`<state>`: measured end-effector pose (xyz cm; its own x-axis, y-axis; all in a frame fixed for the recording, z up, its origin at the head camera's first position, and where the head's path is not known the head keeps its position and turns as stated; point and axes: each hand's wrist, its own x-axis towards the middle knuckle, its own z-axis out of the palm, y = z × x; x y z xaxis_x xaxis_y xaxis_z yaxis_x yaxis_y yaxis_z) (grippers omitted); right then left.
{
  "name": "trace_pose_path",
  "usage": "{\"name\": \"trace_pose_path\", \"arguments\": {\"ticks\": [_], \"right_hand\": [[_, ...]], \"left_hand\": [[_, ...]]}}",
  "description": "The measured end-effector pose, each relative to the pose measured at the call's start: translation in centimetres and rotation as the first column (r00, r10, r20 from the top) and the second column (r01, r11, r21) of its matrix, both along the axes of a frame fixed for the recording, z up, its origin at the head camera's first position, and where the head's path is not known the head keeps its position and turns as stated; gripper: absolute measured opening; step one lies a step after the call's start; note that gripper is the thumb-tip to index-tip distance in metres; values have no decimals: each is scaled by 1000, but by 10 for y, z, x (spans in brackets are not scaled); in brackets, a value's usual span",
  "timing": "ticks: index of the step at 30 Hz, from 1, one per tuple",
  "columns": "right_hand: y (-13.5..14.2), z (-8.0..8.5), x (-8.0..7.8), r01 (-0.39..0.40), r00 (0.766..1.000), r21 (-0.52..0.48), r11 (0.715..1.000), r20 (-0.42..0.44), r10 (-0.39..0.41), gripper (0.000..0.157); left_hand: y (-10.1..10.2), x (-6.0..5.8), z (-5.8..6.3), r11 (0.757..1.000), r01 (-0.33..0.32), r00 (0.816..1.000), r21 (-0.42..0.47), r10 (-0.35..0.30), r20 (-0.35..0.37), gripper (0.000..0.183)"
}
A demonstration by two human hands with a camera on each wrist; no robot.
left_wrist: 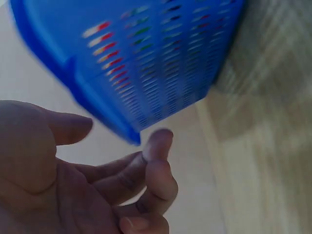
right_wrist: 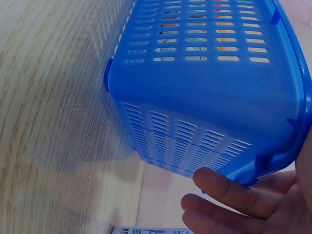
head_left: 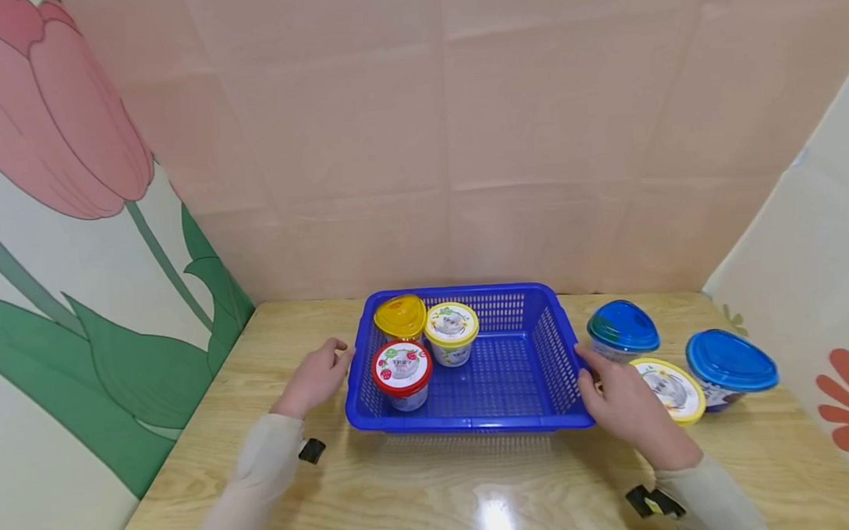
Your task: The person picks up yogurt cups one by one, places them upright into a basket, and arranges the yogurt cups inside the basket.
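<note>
A blue plastic basket (head_left: 503, 424) stands on the table, its perforated walls filling much of both wrist views. Three lidded tubs sit in its left half: a red-rimmed one (head_left: 402, 367), a yellow-rimmed one (head_left: 451, 325) and one with a solid yellow lid (head_left: 401, 316). Beside the left rim, my left hand (head_left: 316, 378) has loosely bent fingers; the left wrist view shows a gap between thumb and rim. My right hand (head_left: 629, 402) holds the right rim, with its fingers (right_wrist: 226, 192) below the edge. Its thumb is mostly hidden in the right wrist view.
Right of the basket stand a blue-lidded tub (head_left: 622, 326), a yellow-rimmed tub (head_left: 671, 389) partly behind the right hand, and another blue-lidded tub (head_left: 732, 361). A pinkish-brown backdrop (head_left: 448, 139) closes off the back of the wooden table (head_left: 405, 500); patterned panels flank it.
</note>
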<state>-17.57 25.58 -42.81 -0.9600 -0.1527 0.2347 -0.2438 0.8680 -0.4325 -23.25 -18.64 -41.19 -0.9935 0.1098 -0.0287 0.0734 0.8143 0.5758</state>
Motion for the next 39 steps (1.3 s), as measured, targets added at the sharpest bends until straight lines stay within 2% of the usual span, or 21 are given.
{"name": "trace_pose_path", "arguments": {"ticks": [5,9,21,31,39], "right_hand": [[-2,2,0,-3,1000,-1,1000,1,3,46],[-3,4,-1,-6,1000,6,1000,-5,6,46],[-2,7,0,4,1000,53,999,3,-4,46],[1,9,2,-3,997,73,997,-81,9,46],[18,24,15,93,971,112,989,-231,-65,31]], "left_hand": [[8,5,-12,997,21,1000,80,-20,-5,47],[12,7,-20,990,23,999,138,-17,-44,45],[15,8,-23,968,15,998,252,1,-63,44],[15,7,-27,965,-5,999,261,17,-40,47],[15,8,-25,960,2,999,281,13,-50,41]]}}
